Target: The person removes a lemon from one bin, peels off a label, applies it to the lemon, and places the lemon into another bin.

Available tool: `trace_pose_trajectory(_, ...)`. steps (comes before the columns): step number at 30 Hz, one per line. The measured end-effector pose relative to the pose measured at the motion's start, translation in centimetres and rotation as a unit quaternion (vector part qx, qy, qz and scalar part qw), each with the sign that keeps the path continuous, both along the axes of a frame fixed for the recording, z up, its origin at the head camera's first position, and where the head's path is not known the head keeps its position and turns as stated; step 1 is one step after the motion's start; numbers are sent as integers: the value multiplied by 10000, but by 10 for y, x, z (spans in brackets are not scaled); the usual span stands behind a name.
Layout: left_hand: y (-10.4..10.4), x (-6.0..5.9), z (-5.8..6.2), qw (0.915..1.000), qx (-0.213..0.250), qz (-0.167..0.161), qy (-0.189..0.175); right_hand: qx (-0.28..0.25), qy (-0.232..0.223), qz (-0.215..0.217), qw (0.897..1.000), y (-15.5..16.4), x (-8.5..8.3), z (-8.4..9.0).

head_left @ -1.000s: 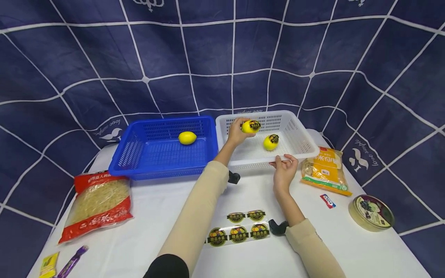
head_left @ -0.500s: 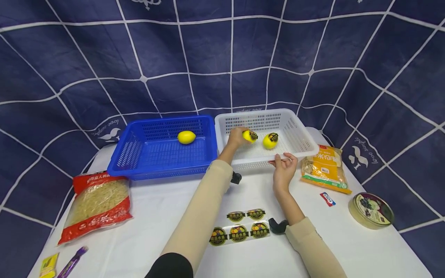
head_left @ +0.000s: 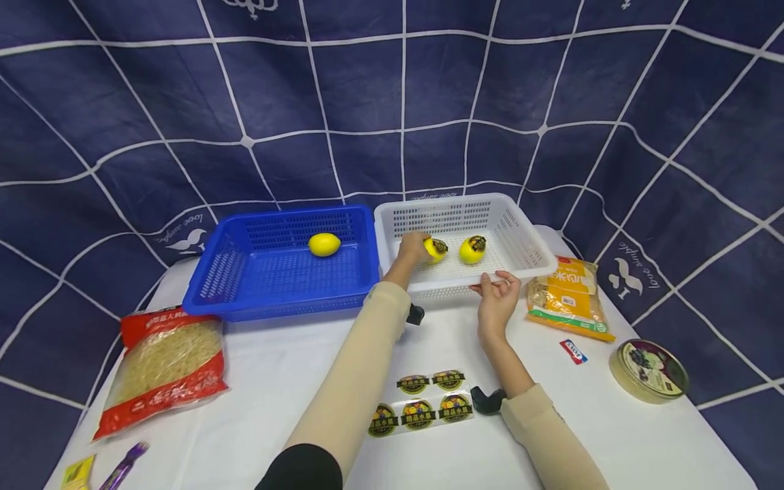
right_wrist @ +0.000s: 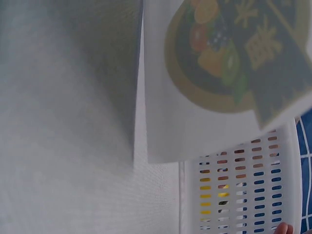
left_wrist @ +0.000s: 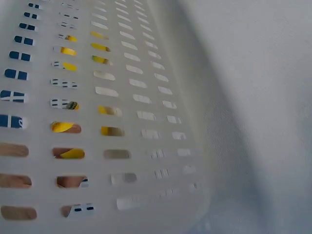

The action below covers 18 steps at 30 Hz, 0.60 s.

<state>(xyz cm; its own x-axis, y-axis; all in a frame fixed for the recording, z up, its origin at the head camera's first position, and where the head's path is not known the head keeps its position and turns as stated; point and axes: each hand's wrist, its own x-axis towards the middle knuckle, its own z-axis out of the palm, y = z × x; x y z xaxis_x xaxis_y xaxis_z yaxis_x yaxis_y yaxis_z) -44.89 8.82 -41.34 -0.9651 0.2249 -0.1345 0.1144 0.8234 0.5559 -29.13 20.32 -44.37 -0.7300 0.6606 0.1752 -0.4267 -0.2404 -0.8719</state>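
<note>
In the head view, a white plastic basket [head_left: 462, 281] stands right of a blue one. My left hand [head_left: 412, 250] reaches into it and holds a yellow lemon [head_left: 435, 250] with a dark label low over the floor. Just right of that, a second labelled lemon [head_left: 472, 250] lies in the basket. My right hand [head_left: 497, 303] grips the white basket's front rim with thumb and fingers. Through the basket slots, the left wrist view shows bits of yellow and the hand. Fingertips [right_wrist: 282, 228] show at the rim in the right wrist view.
A plain lemon [head_left: 324, 244] lies in the blue basket [head_left: 282, 303]. A label sheet [head_left: 422, 412] is on the white table before me. Around stand a red pasta bag [head_left: 165, 367], a yellow bag [head_left: 569, 299], a round tin [head_left: 649, 371], a small packet [head_left: 574, 351] and purple wrapper [head_left: 124, 466].
My left hand has lowered the labelled lemon toward the white basket's floor, beside the other one. The right hand stays at the front rim.
</note>
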Motion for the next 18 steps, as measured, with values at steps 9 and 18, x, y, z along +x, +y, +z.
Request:
trace_pose_trajectory(9,14,-9,-8,9984,303,481,4,-10,17,126,9999,-2,4,0)
trace_pose_trajectory(18,26,-9,-6,9971,448,518,328,217,114,-26,9997,2,-3,-7)
